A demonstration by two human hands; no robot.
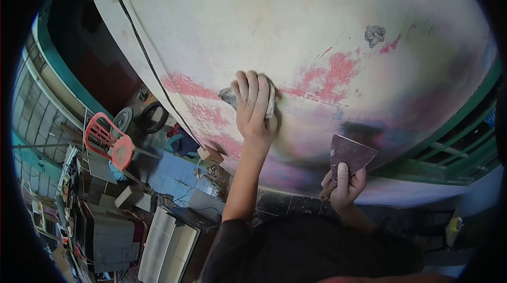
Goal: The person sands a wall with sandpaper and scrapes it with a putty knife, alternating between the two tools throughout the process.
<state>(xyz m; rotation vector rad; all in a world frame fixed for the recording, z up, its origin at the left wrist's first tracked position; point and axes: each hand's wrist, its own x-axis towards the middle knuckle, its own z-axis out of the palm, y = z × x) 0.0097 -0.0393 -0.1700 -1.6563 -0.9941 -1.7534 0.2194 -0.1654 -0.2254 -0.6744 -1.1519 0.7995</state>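
Observation:
My left hand (255,104) presses against the painted wall (222,29), its fingers closed round a pale sheet or pad (271,101) that shows at its right side. Beside those fingers is a grey patch (229,97) on the wall, within a band of worn red paint. Lower right, my right hand (346,185) grips a putty knife (353,152) by its handle, with the thumb on the broad dark blade. The blade points up and stands in front of the wall; whether it touches the wall cannot be made out.
A black cable (142,45) runs down the wall's left part. A red plastic chair (122,151), a tire (154,118) and piled boards and boxes lie at the left. A green window grille (449,151) is at the right. A grey rough patch (374,35) marks the upper wall.

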